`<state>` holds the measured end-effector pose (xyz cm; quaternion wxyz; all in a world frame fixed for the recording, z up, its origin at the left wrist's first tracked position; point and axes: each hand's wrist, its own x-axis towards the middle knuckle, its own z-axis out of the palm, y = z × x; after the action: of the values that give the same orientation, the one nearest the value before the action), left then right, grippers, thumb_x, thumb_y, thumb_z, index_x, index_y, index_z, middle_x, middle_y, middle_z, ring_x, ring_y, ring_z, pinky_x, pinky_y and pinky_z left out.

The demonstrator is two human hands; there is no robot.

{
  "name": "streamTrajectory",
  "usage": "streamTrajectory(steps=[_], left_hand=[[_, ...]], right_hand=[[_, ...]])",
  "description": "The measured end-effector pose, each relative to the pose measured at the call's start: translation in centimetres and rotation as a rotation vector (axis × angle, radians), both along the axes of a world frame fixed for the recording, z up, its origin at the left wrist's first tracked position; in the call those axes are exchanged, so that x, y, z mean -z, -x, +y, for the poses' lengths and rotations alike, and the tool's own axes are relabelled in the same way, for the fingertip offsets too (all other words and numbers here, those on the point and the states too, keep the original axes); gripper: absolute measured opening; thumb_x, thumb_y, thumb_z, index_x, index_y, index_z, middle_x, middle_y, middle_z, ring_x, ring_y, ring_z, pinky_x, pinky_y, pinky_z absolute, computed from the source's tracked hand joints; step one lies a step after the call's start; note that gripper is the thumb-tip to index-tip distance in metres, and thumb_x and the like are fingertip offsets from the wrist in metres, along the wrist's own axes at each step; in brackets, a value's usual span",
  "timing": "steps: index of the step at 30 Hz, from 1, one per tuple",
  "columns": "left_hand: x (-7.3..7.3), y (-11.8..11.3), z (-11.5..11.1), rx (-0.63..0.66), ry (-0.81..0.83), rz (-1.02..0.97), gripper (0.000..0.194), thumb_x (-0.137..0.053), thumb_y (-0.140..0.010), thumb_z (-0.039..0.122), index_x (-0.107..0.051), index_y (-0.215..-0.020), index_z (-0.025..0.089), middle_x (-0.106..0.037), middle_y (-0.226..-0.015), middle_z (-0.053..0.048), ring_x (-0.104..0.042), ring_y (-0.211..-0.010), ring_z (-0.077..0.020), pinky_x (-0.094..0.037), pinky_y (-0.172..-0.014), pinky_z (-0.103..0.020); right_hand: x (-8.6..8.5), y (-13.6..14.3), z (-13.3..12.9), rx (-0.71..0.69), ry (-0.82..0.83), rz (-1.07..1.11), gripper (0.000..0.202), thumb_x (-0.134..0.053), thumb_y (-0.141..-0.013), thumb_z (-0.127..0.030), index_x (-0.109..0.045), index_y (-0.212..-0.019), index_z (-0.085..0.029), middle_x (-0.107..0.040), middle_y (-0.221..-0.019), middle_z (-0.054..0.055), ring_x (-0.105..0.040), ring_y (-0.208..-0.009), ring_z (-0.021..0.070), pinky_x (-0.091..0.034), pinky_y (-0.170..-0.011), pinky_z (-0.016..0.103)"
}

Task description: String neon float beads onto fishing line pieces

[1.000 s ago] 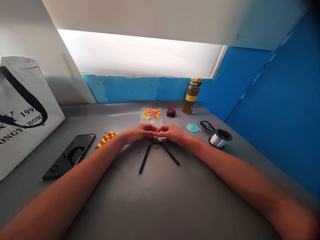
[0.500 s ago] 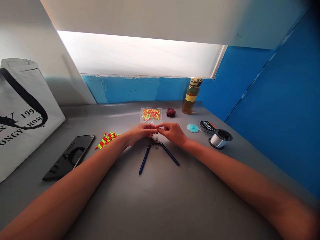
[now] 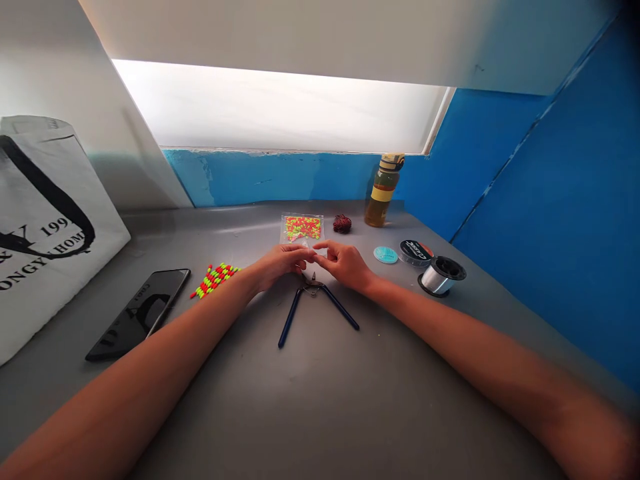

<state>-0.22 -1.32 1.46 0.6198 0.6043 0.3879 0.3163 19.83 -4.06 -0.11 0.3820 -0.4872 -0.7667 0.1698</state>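
Observation:
My left hand (image 3: 283, 264) and my right hand (image 3: 344, 263) meet fingertip to fingertip above the table. The left thumb and fingers are pinched together; what lies between them is too small to make out. On the right, the index finger is lifted a little and the other fingertips touch the left ones. Just below both hands lie pliers (image 3: 320, 288) with dark blue handles spread apart. Behind the hands is a clear plastic bag (image 3: 303, 228) of red and yellow-green beads. Left of my left wrist rests a patch of woven red and yellow-green beads (image 3: 215, 280), partly hidden by the forearm.
A phone (image 3: 140, 313) and a white cloth bag (image 3: 45, 233) are at the left. To the right stand a spool of clear line (image 3: 440, 277), a black-labelled spool (image 3: 416, 252), a light blue disc (image 3: 385, 255), a dark red thread ball (image 3: 342, 223) and a bottle (image 3: 384, 190).
My right index finger has lifted away from the left fingertips, opening a small gap. The left hand stays nearly still, and the things on the table have not moved.

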Motion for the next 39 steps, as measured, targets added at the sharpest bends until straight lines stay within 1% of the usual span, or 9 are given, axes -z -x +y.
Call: streamTrajectory(steps=[7,13,17,23,25,29,32,36,39], left_hand=[[0.5,0.0,0.5,-0.13,0.076,-0.09,0.033,-0.08,-0.072,0.038,-0.075,-0.097,0.017,-0.068,-0.105,-0.008,-0.057,-0.078,-0.0114,-0.045,-0.071,-0.025],[0.7,-0.3,0.4,-0.099,0.16,-0.239,0.031,-0.083,-0.073,0.032,-0.073,-0.099,0.019,-0.069,-0.113,-0.007,-0.065,-0.093,-0.0135,-0.049,-0.078,-0.023],[0.7,-0.4,0.3,-0.089,0.188,-0.26,0.025,-0.081,-0.076,0.028,-0.071,-0.095,0.016,-0.072,-0.104,-0.007,-0.067,-0.09,-0.0117,-0.051,-0.081,-0.022],[0.9,-0.3,0.6,-0.088,0.194,-0.26,0.021,-0.079,-0.078,0.024,-0.068,-0.093,0.014,-0.073,-0.096,-0.008,-0.069,-0.091,-0.013,-0.052,-0.085,-0.023],[1.1,-0.3,0.7,-0.081,0.201,-0.26,0.022,-0.079,-0.079,0.025,-0.067,-0.094,0.013,-0.073,-0.096,-0.008,-0.07,-0.091,-0.0134,-0.053,-0.084,-0.023],[1.3,-0.4,0.7,-0.066,0.205,-0.269,0.023,-0.079,-0.079,0.025,-0.066,-0.094,0.013,-0.073,-0.096,-0.008,-0.07,-0.088,-0.0133,-0.054,-0.084,-0.024],[1.4,-0.3,0.8,-0.065,0.207,-0.279,0.024,-0.08,-0.078,0.025,-0.066,-0.094,0.014,-0.072,-0.097,-0.007,-0.069,-0.089,-0.0131,-0.054,-0.084,-0.024],[1.4,-0.3,0.9,-0.065,0.217,-0.276,0.023,-0.079,-0.079,0.025,-0.066,-0.094,0.014,-0.071,-0.099,-0.007,-0.068,-0.089,-0.0126,-0.053,-0.086,-0.024],[1.3,-0.3,0.9,-0.061,0.214,-0.273,0.021,-0.079,-0.079,0.024,-0.066,-0.093,0.014,-0.071,-0.099,-0.008,-0.068,-0.09,-0.0128,-0.053,-0.086,-0.024]], right_hand=[[0.1,0.0,0.1,0.005,-0.007,-0.034,0.032,-0.048,-0.097,-0.039,-0.072,-0.095,-0.018,-0.065,-0.072,0.002,-0.051,-0.064,0.0142,-0.031,-0.061,0.027],[0.1,0.2,-0.1,-0.047,0.048,-0.159,0.027,-0.049,-0.094,-0.032,-0.071,-0.086,-0.019,-0.068,-0.075,0.002,-0.052,-0.066,0.0138,-0.032,-0.062,0.027],[-1.0,-0.2,-0.3,-0.064,0.05,-0.234,0.023,-0.054,-0.087,-0.027,-0.072,-0.075,-0.019,-0.067,-0.071,0.002,-0.052,-0.064,0.0138,-0.032,-0.061,0.027],[-4.1,-0.9,-0.6,0.098,0.008,-0.137,0.021,-0.059,-0.084,-0.024,-0.071,-0.101,-0.021,-0.073,-0.095,0.006,-0.061,-0.076,0.0167,-0.038,-0.065,0.028],[-5.0,-0.8,-1.2,0.094,0.081,-0.2,0.015,-0.061,-0.085,-0.029,-0.071,-0.093,-0.021,-0.071,-0.084,0.005,-0.059,-0.069,0.0168,-0.036,-0.06,0.029],[-5.7,-0.1,-2.8,-0.097,0.449,-0.469,0.028,-0.073,-0.077,-0.044,-0.067,-0.063,-0.02,-0.061,-0.059,0.004,-0.054,-0.054,0.0167,-0.031,-0.053,0.031],[-5.3,0.5,-3.5,-0.096,0.495,-0.506,0.031,-0.081,-0.068,-0.035,-0.06,-0.052,-0.02,-0.055,-0.054,0.004,-0.051,-0.052,0.0174,-0.03,-0.053,0.033],[-4.7,0.6,-3.2,-0.105,0.519,-0.59,0.038,-0.074,-0.073,-0.027,-0.05,-0.045,-0.019,-0.051,-0.051,0.006,-0.052,-0.052,0.0192,-0.031,-0.051,0.034],[-5.2,0.0,-2.8,-0.188,0.659,-0.523,0.029,-0.069,-0.076,-0.03,-0.054,-0.053,-0.019,-0.058,-0.055,0.006,-0.055,-0.049,0.0201,-0.034,-0.048,0.034]])
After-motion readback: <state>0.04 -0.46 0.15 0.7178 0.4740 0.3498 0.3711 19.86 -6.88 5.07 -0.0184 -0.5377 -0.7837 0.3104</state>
